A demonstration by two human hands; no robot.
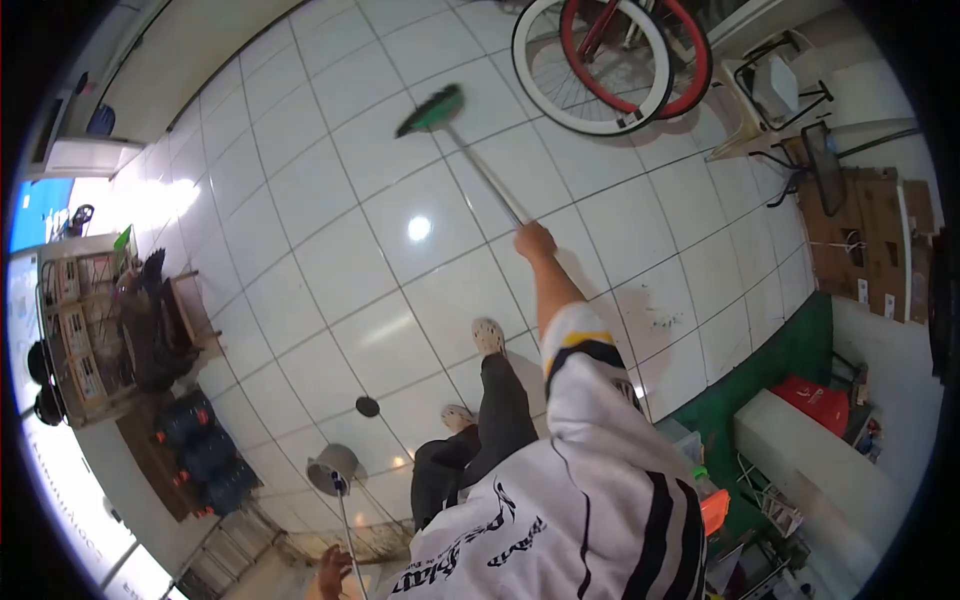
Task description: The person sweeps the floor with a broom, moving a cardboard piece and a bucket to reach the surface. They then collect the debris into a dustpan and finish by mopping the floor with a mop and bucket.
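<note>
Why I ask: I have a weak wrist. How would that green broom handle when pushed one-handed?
Probably light: the right hand alone holds the broom at arm's stretch. Its thin handle looks straight, so it is likely stiff. The green head should slide easily on the glossy tile floor.

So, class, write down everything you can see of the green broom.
The broom has a green brush head and a thin, straight, pale handle that looks like metal or plastic. Its head appears to rest on the white tiled floor, close to a bicycle wheel but apart from it. The handle slants up to the right hand, which grips its top end. The left hand is away from it, on a dustpan pole.
</note>
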